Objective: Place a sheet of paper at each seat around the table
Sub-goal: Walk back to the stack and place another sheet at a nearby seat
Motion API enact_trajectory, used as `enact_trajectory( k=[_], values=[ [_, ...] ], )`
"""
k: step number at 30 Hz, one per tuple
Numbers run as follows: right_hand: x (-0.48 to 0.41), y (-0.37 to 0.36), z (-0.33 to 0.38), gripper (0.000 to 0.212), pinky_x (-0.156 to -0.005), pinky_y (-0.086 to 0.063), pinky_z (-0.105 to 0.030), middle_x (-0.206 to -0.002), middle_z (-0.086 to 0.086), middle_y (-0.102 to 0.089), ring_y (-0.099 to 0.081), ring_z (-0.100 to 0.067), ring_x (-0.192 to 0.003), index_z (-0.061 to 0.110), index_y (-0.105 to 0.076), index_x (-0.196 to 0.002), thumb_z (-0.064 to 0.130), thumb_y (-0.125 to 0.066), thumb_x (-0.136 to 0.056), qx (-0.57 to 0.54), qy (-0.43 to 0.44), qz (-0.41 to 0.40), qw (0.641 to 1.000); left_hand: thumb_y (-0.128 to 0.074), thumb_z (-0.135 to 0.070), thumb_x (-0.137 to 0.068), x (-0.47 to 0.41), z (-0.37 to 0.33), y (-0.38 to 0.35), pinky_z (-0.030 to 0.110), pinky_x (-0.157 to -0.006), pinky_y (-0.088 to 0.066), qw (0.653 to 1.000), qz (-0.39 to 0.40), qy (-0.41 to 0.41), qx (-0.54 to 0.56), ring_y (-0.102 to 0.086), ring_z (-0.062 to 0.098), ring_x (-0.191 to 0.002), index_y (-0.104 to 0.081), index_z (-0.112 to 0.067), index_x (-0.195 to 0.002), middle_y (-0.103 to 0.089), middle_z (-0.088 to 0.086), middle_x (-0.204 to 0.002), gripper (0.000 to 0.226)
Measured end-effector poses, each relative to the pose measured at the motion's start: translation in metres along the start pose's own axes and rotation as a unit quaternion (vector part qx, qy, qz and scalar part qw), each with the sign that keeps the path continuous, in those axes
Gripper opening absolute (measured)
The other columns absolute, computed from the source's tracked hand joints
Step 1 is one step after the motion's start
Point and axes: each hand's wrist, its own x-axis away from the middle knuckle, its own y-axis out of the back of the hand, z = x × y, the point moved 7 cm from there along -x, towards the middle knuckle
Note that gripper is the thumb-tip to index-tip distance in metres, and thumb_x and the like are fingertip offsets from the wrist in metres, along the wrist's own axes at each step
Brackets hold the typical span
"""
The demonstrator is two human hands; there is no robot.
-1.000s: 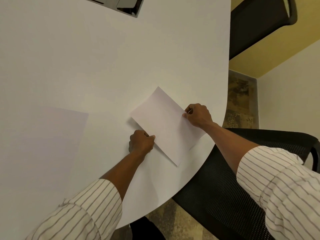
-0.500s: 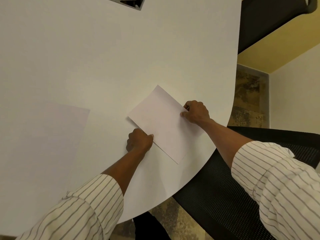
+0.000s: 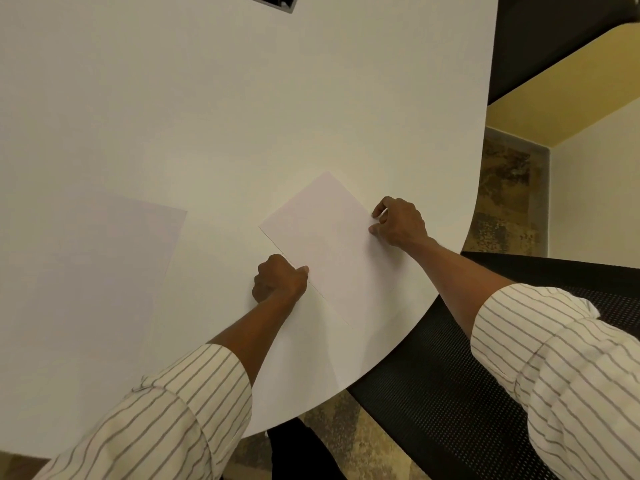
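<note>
Already one placed sheet (image 3: 97,258) lies flat at the left of the worktop (image 3: 242,116); a second sheet (image 3: 332,251) rests near the right edge by the mesh chair (image 3: 450,393), left hand (image 3: 280,278) and right hand (image 3: 398,221) each with grip pinched on its edge. Other seats likely remain.

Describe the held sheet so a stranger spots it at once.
Find the white table where it curves past the black mesh chair. The sheet lies there, turned diagonally, held by left hand and right hand. The other sheet, farther left, lies untouched.
</note>
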Motion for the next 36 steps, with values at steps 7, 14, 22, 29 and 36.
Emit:
enact_trajectory(
  k=[7,14,22,29,36],
  values=[
    [-0.004,-0.001,-0.003,0.028,-0.082,-0.042,-0.033,-0.104,-0.009,-0.077,-0.067,-0.028,-0.109,0.013,-0.073,-0.107,0.018,-0.088,-0.084,-0.031,0.019,-0.019,0.999,-0.077,-0.052,-0.093,-0.002,0.003,-0.002,0.048,-0.100,-0.063,1.000,0.012,-0.002,0.017,-0.077,0.032,-0.110,-0.081,-0.007,-0.108,-0.082,0.013,-0.110,0.047],
    [-0.005,-0.003,-0.001,0.029,-0.086,-0.044,-0.033,-0.113,-0.014,-0.072,-0.067,-0.032,-0.107,0.009,-0.073,-0.110,0.016,-0.087,-0.086,-0.027,0.020,-0.035,0.999,-0.081,-0.047,-0.091,-0.003,0.002,-0.003,0.047,-0.101,-0.062,1.000,0.013,-0.017,0.005,-0.078,0.032,-0.110,-0.081,-0.006,-0.109,-0.082,0.014,-0.110,0.045],
    [-0.004,-0.003,-0.001,0.026,-0.086,-0.043,-0.034,-0.115,-0.016,-0.071,-0.066,-0.033,-0.109,0.007,-0.072,-0.110,0.015,-0.085,-0.089,-0.023,0.023,-0.035,0.999,-0.081,-0.051,-0.089,-0.004,0.003,-0.005,0.046,-0.101,-0.061,1.000,0.006,-0.024,-0.010,-0.077,0.033,-0.110,-0.080,-0.007,-0.108,-0.082,0.014,-0.108,0.048],
    [0.006,-0.002,0.002,0.029,-0.091,-0.051,-0.041,-0.116,-0.012,-0.070,-0.064,-0.033,-0.112,0.012,-0.070,-0.110,0.033,-0.078,-0.093,-0.024,-0.012,-0.060,0.998,-0.070,-0.058,-0.095,0.001,0.010,0.002,0.046,-0.103,-0.061,0.999,0.031,-0.021,-0.007,-0.076,0.033,-0.113,-0.079,-0.007,-0.115,-0.082,0.014,-0.113,0.056],
    [0.036,-0.007,0.039,0.021,-0.089,-0.054,-0.049,-0.120,-0.011,-0.065,-0.057,-0.033,-0.123,0.012,-0.068,-0.118,0.015,-0.066,-0.098,0.026,0.017,-0.169,0.985,-0.072,-0.056,-0.096,-0.004,0.038,0.040,0.047,-0.105,-0.060,0.995,0.064,-0.038,-0.060,-0.075,0.033,-0.116,-0.077,-0.007,-0.119,-0.079,0.013,-0.120,0.054]
  ],
)
